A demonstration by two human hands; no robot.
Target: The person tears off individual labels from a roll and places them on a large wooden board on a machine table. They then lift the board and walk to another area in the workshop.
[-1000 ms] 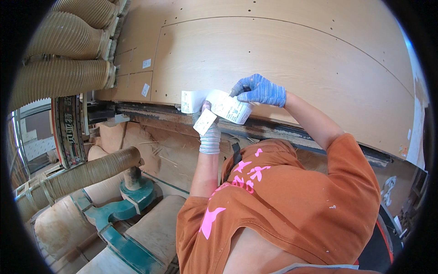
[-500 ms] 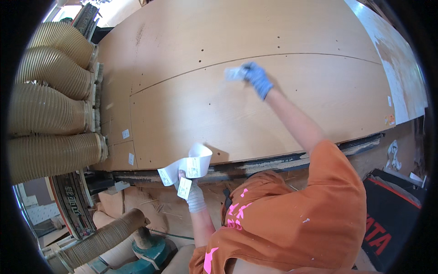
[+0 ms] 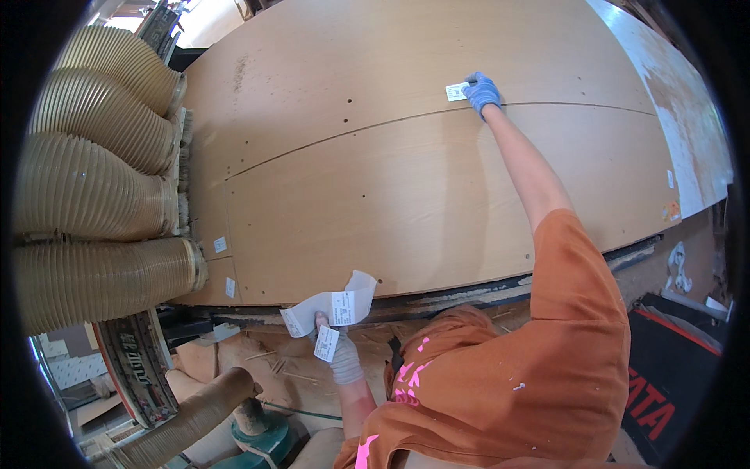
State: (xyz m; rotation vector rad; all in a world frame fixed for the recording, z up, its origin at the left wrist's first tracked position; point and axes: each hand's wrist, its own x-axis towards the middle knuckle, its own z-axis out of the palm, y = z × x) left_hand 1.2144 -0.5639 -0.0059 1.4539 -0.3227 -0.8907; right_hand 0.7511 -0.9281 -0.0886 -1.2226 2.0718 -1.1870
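My right hand [image 3: 483, 92], in a blue glove, reaches far across the large tan wooden panel [image 3: 406, 180]. Its fingers are closed on the right end of a small white printed label [image 3: 455, 92], just beyond the long dark cut line. Whether the label touches the panel I cannot tell. By the near edge, my left hand [image 3: 342, 361], in a greyish glove, grips a curling white strip of labels [image 3: 351, 307]. One label of the strip hangs over the fingers. Two white labels [image 3: 219, 245] lie at the panel's left end, another [image 3: 670, 179] at its right.
Thick ribbed hoses [image 3: 98, 191] crowd the left side, ending in a brush edge [image 3: 185, 172] by the panel. A dark rail [image 3: 469, 295] runs under the near edge. At lower right stands a black case [image 3: 676, 375]; a green machine part [image 3: 269, 438] sits at lower left.
My right hand has moved away from me and to the right with the label, past the cut line. The left hand still grips the strip; the whole view has shifted slightly.
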